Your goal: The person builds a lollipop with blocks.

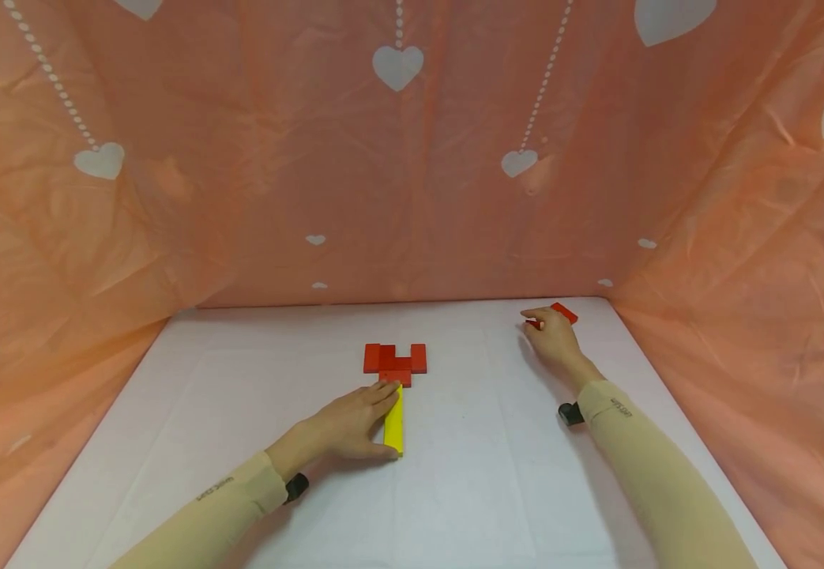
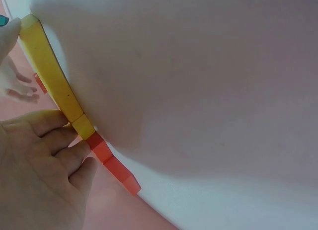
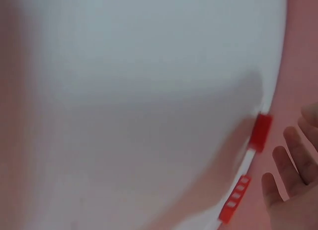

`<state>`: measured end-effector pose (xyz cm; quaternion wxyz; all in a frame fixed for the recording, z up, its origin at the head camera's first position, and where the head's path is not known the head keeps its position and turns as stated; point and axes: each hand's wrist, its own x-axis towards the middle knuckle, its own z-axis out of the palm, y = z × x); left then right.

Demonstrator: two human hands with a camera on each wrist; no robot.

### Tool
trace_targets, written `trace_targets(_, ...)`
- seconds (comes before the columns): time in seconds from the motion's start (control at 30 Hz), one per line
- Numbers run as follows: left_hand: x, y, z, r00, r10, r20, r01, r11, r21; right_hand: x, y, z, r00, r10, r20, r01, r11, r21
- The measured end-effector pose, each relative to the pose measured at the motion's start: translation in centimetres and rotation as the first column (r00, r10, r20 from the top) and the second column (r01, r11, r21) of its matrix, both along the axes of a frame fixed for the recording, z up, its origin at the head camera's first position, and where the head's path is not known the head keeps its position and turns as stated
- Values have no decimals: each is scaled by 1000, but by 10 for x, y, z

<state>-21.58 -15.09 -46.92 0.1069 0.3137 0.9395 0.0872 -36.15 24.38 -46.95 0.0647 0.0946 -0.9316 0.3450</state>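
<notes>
My left hand (image 1: 358, 419) spans a long yellow block (image 1: 394, 423), thumb at its near end and fingers around its far end. In the left wrist view, a short yellow block (image 2: 83, 126) adjoins the long one, and the fingers also touch a red block (image 2: 101, 148) in line with it. Several flat red blocks (image 1: 395, 378) form a group just beyond the fingertips. Near the back right, my right hand (image 1: 555, 341) reaches with spread fingers over two red pieces. One is a plain red block (image 3: 261, 132); the other is a slotted red piece (image 3: 235, 199).
A white cloth (image 1: 468, 474) covers the table. An orange curtain with white hearts (image 1: 397, 190) hangs along the back and both sides. Black wrist cameras (image 1: 571, 414) sit beneath both cuffs. A small teal piece (image 2: 4, 20) shows at the left wrist view's edge.
</notes>
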Motion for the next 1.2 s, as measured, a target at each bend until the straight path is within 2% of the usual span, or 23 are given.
trace_targets(0.13, -1, 0, 0, 1000, 0, -4, 0, 1000, -7, -1, 9, 0, 1000, -23, 5, 23, 1000, 17)
trace_targets(0.5, -3, 1, 2, 1000, 0, -6, 0, 1000, -6, -8, 18, -1, 1000, 13, 8, -15, 984, 176)
trace_targets(1.0, -2, 1, 2, 1000, 12, -1, -12, 1000, -10, -10, 16, -1, 999, 22, 48, -29, 985, 168)
trace_targets(1.2, 0, 0, 2, 1000, 12, 7, -12, 1000, -2, -7, 10, -3, 999, 27, 25, -29, 994, 108)
